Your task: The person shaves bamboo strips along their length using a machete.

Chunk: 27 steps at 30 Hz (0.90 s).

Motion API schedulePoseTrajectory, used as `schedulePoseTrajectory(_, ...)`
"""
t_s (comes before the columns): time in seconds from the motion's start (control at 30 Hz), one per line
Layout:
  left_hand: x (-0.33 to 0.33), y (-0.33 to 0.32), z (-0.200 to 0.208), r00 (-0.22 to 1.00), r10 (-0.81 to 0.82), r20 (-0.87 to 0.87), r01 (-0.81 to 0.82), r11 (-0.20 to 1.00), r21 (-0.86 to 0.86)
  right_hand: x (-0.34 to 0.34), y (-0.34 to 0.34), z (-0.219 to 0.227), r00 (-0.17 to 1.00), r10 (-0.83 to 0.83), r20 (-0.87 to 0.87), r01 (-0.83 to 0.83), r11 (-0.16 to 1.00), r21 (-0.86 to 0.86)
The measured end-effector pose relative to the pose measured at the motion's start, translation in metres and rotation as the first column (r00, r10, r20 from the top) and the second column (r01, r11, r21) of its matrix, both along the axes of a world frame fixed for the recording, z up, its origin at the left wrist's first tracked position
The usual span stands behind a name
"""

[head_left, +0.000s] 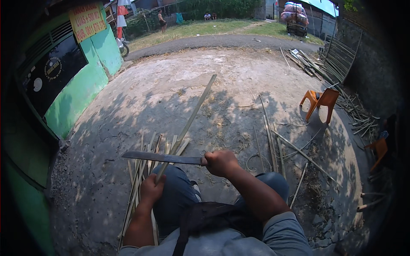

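Clenching the right hand (222, 163) round the handle of a machete (181, 159), hiding most of that grip and aiming the blade leftward; wrapping the left hand (151, 188) round a bamboo strip (194, 112) before the left knee (173, 181), slanting it up and away, obscuring its lower part, leaving contact with the blade hard to tell; bending both knees near more strips (139, 175), partly blocked by the left forearm

Knife handle (204, 161) mostly hidden by right hand (222, 163); seated people (208, 16) (far off) indistinct
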<state>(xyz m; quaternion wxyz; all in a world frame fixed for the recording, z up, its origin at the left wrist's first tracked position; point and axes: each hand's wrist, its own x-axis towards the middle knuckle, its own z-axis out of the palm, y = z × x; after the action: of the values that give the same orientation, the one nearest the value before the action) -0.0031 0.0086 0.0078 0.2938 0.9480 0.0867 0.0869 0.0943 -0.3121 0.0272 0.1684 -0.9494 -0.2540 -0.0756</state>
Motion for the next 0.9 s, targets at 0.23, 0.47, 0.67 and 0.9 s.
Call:
schedulePoseTrajectory(0.23,-0.001,-0.004,0.002,0.995,-0.053,0.083,0.047,0.997,0.068,0.020,-0.026,-0.007,0.979,-0.194,-0.070,0.203,0.965,0.167)
schedulePoseTrajectory(0.47,-0.003,0.003,0.002,0.998,-0.057,0.035,0.055,0.998,0.040,-0.002,0.004,0.004,0.994,-0.044,-0.103,0.036,0.996,-0.081)
schedulePoseTrajectory(0.67,-0.004,-0.006,0.008,0.997,-0.071,0.024,0.068,0.994,0.085,0.026,-0.032,-0.006,0.972,-0.219,-0.083,0.231,0.953,0.196)
schedulePoseTrajectory(0.9,-0.001,-0.005,0.010,0.995,-0.093,0.032,0.092,0.995,0.050,0.007,-0.015,-0.008,0.995,-0.095,-0.030,0.097,0.991,0.088)
